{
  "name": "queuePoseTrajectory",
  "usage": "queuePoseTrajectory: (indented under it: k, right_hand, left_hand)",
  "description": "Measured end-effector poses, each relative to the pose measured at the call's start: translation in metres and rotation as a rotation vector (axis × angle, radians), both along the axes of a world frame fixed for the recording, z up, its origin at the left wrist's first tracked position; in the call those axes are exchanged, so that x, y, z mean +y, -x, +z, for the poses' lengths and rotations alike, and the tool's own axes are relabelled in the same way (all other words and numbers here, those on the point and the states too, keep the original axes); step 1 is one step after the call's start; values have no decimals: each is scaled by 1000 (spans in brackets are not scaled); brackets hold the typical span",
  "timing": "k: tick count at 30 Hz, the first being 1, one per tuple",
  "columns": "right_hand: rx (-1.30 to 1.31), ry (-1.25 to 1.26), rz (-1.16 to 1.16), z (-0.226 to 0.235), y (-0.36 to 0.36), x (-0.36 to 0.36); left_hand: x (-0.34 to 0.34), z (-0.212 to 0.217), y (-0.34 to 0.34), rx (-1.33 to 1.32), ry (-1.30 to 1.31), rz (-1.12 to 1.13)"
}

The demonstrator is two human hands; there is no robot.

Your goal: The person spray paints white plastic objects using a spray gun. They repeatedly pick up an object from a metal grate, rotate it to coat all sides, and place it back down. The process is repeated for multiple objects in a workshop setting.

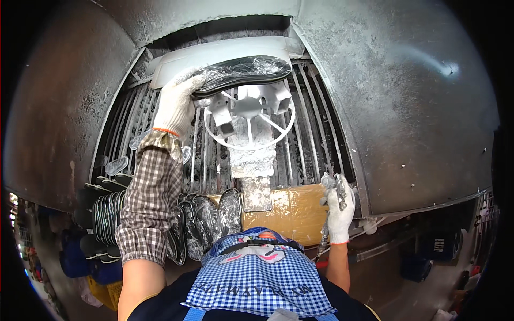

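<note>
A pale-crusted metal booth above a dim floor.

The left wall (64, 101) is brownish, blotched with grey; the right wall (401, 123) is greyer and catches a bright streak of light (448, 68). Between them run the bars of a slatted grate (316, 123), with a dark opening (225, 29) at the back. Outside, blue containers (75, 254) and a yellow container (111, 290) stand left, and a navy bin (415, 267) right.
</note>
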State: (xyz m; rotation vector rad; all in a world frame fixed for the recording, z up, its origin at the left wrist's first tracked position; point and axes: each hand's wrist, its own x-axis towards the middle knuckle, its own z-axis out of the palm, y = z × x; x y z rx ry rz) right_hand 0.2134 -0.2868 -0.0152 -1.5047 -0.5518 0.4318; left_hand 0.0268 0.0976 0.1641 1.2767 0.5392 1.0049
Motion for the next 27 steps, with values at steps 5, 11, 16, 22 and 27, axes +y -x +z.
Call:
queuePoseTrajectory:
  k: [5, 11, 16, 22, 27]
  right_hand:
    - [34, -2, -4, -2, 2, -1]
    - [-46, 3, -31, 10, 7, -2]
    - [26, 11, -14, 12, 7, -4]
    - [50, -34, -2, 2, 7, -4]
    - [73, -83, 16, -8, 5, -4]
  left_hand:
    - [14, -11, -9, 16, 17, -20]
    - [18, -17, -12, 66, 37, 22]
    - [5, -6, -5, 462, -159, 209]
    - [7, -9, -1, 623, -257, 244]
    - [16, -22, 0, 635, -293, 257]
